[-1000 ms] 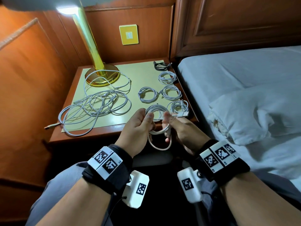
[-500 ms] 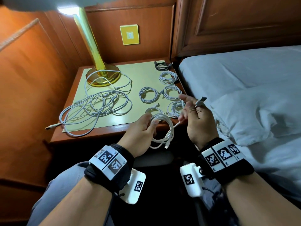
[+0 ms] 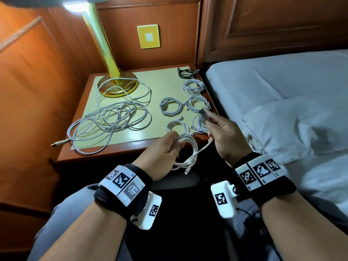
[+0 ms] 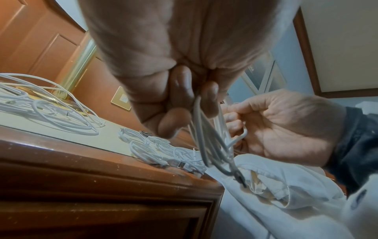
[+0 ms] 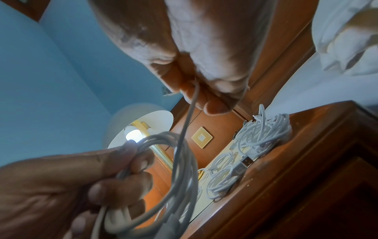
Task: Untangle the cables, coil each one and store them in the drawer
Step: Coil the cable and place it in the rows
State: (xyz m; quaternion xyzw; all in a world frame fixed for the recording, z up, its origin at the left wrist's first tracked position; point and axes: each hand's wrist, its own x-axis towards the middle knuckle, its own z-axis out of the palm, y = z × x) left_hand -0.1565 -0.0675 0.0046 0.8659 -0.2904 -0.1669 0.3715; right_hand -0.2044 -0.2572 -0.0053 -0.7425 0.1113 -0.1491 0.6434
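My left hand [image 3: 176,141] grips a coil of white cable [image 3: 189,153] that hangs in front of the nightstand [image 3: 113,150]. My right hand [image 3: 209,119] pinches the free end of that cable, its USB plug [image 3: 204,113] sticking up above the fingers. A short slack stretch runs between the hands. A loose tangle of white cables [image 3: 109,121] lies on the left of the nightstand top. Several coiled white cables [image 3: 171,106] and one dark coil [image 3: 186,73] lie on its right side. The left wrist view shows the drawer front [image 4: 102,211] under the top, closed.
A brass lamp base [image 3: 117,87] stands at the back left of the nightstand, with one cable looped round it. The bed [image 3: 282,81] with a white pillow [image 3: 301,125] lies close on the right. Wooden wall panels enclose the left and back.
My right hand has left the coil and risen up and to the right, drawing the plug end out. The coil now hangs from my left hand alone.
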